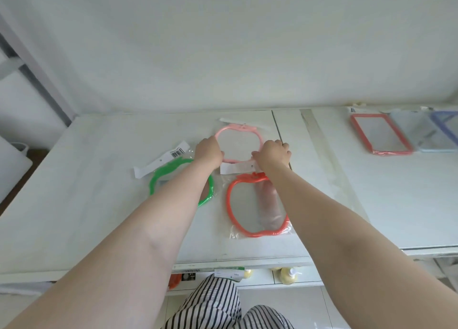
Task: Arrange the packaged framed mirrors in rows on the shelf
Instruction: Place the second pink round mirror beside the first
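A pink apple-shaped packaged mirror point(238, 132) lies flat on the white shelf point(99, 180), towards the back. My left hand point(207, 152) grips its left rim and my right hand point(272, 154) grips its right rim, thumbs on the lower edge. Just in front lies an orange-red apple mirror point(244, 204) in its clear bag; its white header card is partly under my right hand. A green apple mirror point(158, 180) lies to the left, mostly hidden under my left forearm.
Rectangular packaged mirrors lie at the back right: a red-framed one point(380, 134), a pale one point(411, 130) and a blue one point(446, 125), overlapping. A seam point(282, 150) splits the shelf. Yellow bottles point(288, 275) stand on the lower shelf. The wall rises behind.
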The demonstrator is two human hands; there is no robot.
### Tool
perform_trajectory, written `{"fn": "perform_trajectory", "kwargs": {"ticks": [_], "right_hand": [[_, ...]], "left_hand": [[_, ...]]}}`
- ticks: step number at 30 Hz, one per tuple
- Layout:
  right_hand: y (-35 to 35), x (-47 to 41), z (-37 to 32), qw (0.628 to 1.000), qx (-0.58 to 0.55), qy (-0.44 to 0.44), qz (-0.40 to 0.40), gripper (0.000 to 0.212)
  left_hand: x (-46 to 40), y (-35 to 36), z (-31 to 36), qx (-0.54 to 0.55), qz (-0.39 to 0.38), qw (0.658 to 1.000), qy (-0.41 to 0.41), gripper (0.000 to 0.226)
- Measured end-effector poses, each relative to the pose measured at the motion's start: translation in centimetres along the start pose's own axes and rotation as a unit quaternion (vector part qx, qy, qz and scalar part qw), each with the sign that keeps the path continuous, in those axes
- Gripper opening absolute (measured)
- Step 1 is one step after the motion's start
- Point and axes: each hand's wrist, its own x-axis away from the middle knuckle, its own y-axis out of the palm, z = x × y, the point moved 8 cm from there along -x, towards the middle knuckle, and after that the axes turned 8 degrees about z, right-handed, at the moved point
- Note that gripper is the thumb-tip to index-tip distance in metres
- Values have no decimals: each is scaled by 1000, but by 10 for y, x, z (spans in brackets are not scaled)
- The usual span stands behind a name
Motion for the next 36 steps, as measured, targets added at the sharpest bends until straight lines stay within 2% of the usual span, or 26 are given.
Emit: {"fn": "perform_trajectory", "kwargs": {"ticks": [4, 6, 9, 11, 14, 17, 20, 25, 28, 30, 36], "right_hand": [[-8, -12, -7, 995, -96, 36, 5, 34], [-21, -13, -16, 982, -184, 30, 3, 38], [-45, -6, -30, 931, -362, 46, -14, 51], [-59, 0, -33, 902, -426, 69, -25, 56], [-75, 10, -24, 866, -485, 111, -53, 58], [-97, 26, -2, 844, -514, 132, -81, 60], [-114, 50, 24, 835, -521, 129, -124, 58], [-117, 96, 66, 826, -514, 117, -197, 54], [-118, 123, 86, 830, -498, 107, -226, 52], [-121, 140, 98, 831, -494, 110, -232, 51], [-139, 185, 132, 837, -496, 139, -182, 54]], "left_hand": [[-10, -18, -3, 67, 65, 996, -4, 27], [-10, -35, -4, 122, 90, 988, -11, 19], [-5, -60, 0, 210, 111, 970, -43, 20], [4, -71, 7, 260, 102, 958, -64, 19], [23, -80, 22, 324, 55, 940, -91, 39], [52, -85, 35, 382, 6, 917, -113, 32], [80, -88, 38, 427, 4, 895, -131, 18], [120, -79, 36, 506, -14, 838, -202, 28], [140, -75, 41, 495, -32, 842, -210, 18], [151, -71, 46, 495, -50, 844, -201, 27], [185, -64, 66, 501, -110, 844, -158, 32]]}}
